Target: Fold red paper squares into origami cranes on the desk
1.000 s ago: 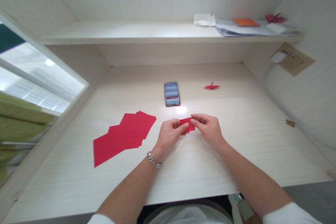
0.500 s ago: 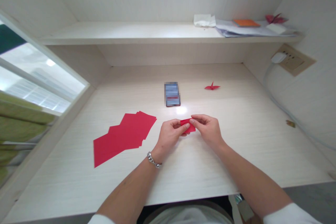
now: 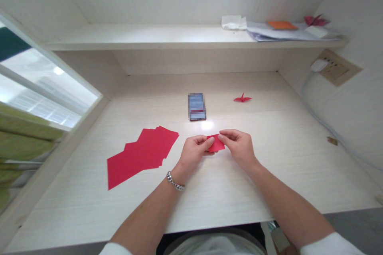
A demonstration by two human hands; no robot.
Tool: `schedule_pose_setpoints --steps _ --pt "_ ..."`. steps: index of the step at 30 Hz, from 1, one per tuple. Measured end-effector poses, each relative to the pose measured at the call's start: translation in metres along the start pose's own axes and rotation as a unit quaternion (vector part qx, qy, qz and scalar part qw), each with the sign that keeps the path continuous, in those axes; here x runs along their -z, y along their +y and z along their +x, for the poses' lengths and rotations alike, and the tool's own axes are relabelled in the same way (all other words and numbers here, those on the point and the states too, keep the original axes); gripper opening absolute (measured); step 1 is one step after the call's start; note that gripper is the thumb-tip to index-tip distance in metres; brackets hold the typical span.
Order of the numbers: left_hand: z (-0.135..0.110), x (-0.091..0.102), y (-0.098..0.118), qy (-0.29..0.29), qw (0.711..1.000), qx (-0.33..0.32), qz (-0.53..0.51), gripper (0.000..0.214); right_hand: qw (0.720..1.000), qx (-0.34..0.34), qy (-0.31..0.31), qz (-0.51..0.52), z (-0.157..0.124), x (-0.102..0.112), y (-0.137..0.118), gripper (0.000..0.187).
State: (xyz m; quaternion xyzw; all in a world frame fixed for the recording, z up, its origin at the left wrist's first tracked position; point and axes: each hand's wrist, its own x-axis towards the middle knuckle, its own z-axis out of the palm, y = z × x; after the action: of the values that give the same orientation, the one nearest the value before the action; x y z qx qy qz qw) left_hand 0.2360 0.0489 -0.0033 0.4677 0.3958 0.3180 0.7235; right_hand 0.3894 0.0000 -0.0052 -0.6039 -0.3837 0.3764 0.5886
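Between my two hands is a small piece of folded red paper, held just above the desk. My left hand pinches its left side, the thumb lying on top and the fingers under it. My right hand grips the upper right corner between thumb and fingertips. The underside of the paper is hidden. To the left of my hands, several red paper sheets lie fanned out in an overlapping pile. A red paper crane with spread wings rests farther back on the right.
A phone-like device, its screen blurred, lies beyond my hands on the desk. The shelf above holds papers, an orange pad and another red folded paper piece. A white cable runs down from the socket at right.
My left thumb has shifted slightly left on the folded red paper, so more of its face shows. My right hand stays at the corner. The view has moved very slightly.
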Motion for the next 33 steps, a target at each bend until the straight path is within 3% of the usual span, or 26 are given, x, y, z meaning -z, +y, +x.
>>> schedule_pose_setpoints --steps 9,13,23,29,33 --pt "0.000 -0.001 -0.002 -0.011 0.999 -0.026 -0.039 0.034 1.000 0.015 0.005 -0.005 0.000 0.000 -0.002 0.024" --pt "0.001 0.001 -0.003 -0.020 0.998 -0.005 -0.054 0.040 1.000 0.011 0.004 0.001 0.002 0.002 -0.001 0.024" --pt "-0.003 0.000 0.004 -0.016 0.997 -0.048 0.063 0.026 0.999 -0.015 -0.008 0.030 0.006 0.006 0.002 0.027" --pt "-0.004 0.000 0.007 -0.053 0.991 -0.037 0.119 0.026 0.999 -0.024 -0.025 0.037 0.008 0.006 0.003 0.029" --pt "-0.002 0.001 0.005 -0.013 0.995 -0.055 0.085 0.024 0.994 -0.044 -0.058 0.087 0.007 0.004 0.001 0.041"
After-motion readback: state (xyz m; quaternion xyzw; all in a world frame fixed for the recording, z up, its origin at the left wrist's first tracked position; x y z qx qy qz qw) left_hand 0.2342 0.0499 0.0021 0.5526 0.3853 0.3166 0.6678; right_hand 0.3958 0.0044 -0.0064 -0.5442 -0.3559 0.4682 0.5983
